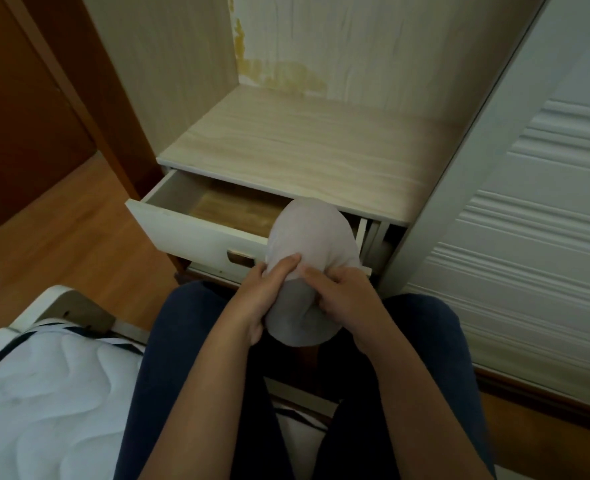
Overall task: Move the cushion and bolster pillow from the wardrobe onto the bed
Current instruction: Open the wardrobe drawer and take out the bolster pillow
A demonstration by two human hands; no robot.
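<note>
A pale grey bolster pillow [309,237] sticks up out of the open wardrobe drawer [196,233], its near end over my knees. My left hand [262,292] grips its left side and my right hand [342,292] grips its right side, both near the lower end. The bed [44,393] with a white quilted mattress lies at the lower left. No cushion is in view.
The light wood wardrobe shelf [304,147] above the drawer is bare. A white panelled sliding door [528,220] stands to the right. A brown door [20,116] and wood floor [79,244] are to the left. My legs in dark trousers [182,358] fill the foreground.
</note>
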